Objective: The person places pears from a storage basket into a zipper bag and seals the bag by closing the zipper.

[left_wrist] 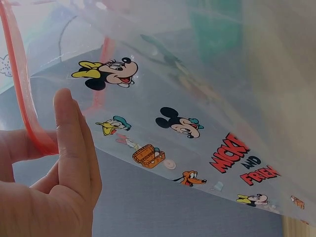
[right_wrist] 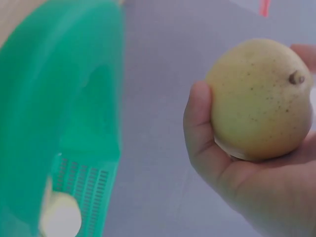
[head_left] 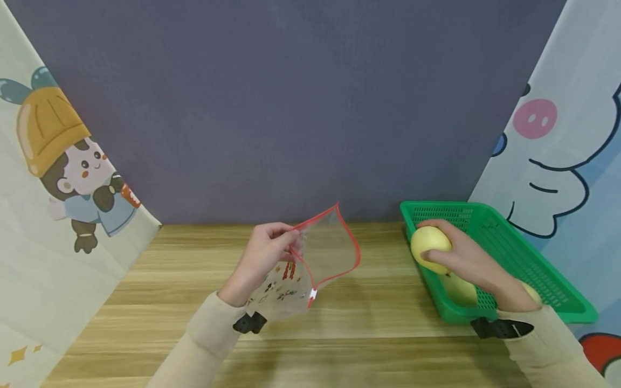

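My left hand (head_left: 269, 250) pinches the red-edged rim of a clear slider zip bag (head_left: 330, 248), whose mouth gapes toward the right. Cartoon prints and red lettering cover the bag's side (left_wrist: 177, 123), seen close in the left wrist view. A white slider (head_left: 312, 294) sits at the near end of the red zip. My right hand (head_left: 468, 261) grips a round yellow pear (head_left: 429, 248) between thumb and fingers, above the left rim of a green basket (head_left: 538, 253). Dark specks and a short stem show on this pear (right_wrist: 261, 98) in the right wrist view.
Another pear (head_left: 458, 291) lies in the basket under my right hand, and one more (head_left: 531, 293) is partly hidden behind the wrist. The wooden tabletop (head_left: 359, 350) meets a grey-blue panel (head_left: 310, 108) at the back. Cartoon-printed sheets (head_left: 53, 258) stand at both sides.
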The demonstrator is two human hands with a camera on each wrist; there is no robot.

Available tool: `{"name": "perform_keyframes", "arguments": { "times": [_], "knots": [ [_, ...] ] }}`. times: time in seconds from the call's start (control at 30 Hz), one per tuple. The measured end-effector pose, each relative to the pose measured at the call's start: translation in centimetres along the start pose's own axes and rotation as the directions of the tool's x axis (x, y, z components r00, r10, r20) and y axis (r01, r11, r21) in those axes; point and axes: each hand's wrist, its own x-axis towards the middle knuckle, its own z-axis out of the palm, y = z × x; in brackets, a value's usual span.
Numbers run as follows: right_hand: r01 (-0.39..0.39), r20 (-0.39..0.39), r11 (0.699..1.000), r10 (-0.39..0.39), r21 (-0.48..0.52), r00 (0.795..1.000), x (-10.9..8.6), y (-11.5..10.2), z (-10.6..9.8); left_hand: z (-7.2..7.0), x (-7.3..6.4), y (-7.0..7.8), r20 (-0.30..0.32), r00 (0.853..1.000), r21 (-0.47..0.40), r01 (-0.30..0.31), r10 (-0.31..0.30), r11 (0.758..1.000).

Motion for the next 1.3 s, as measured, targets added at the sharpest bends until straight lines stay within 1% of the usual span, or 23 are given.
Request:
{"name": "perform_keyframes", "arguments": {
  "times": [0.27,0.6,0.83,1.07,1.3],
  "knots": [
    [0.017,-0.001,0.998,-0.017,0.065,1.0,0.0,-2.0,0.4,0.0,-0.2,0.2,0.005,1.0,-0.003,-0.008,0.008,1.0],
    [0.04,-0.024,0.997,-0.039,0.065,0.999,0.1,-4.5,1.2,0.2,-0.1,0.1,-0.006,1.0,-0.008,0.003,-0.003,1.0],
    [0.092,-0.018,0.994,-0.091,0.062,0.996,0.4,-6.4,2.3,0.4,-0.1,-0.1,-0.003,1.0,-0.033,0.014,-0.014,0.999],
    [0.146,-0.014,0.983,-0.145,0.108,0.989,0.9,-8.1,3.4,0.4,-0.2,-0.1,-0.011,1.0,-0.026,0.003,-0.003,1.0],
    [0.183,-0.01,0.974,-0.183,0.133,0.983,1.5,-9.3,4.5,0.5,-0.2,-0.1,-0.013,1.0,-0.023,0.01,-0.011,1.0]
  ]
}}
